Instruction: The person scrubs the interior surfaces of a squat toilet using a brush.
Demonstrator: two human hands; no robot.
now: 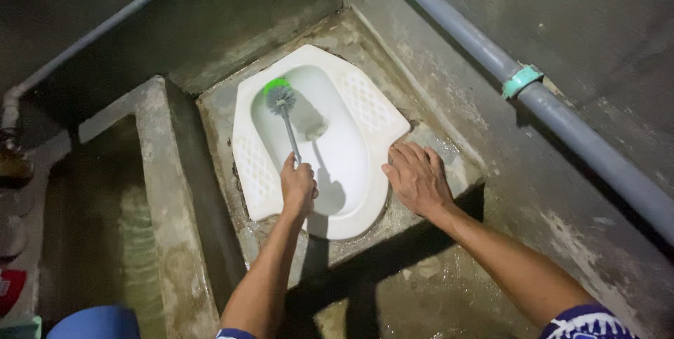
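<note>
On a wet concrete floor [421,276], a white squat toilet [365,111]. The left hand [298,186] grips a toilet brush [282,100] standing inside the bowl; the right hand [417,177] presses flat, fingers spread, against the toilet's rim.

The squat toilet pan [354,163] is white, with a raised diamond lattice on its footrests. The toilet brush [281,99] has grey bristles, a bright green cap and a grey handle. The concrete floor [421,283] is mottled grey-brown. At two o'clock, a grey pipe [583,142] wears a teal clamp [520,80].
</note>
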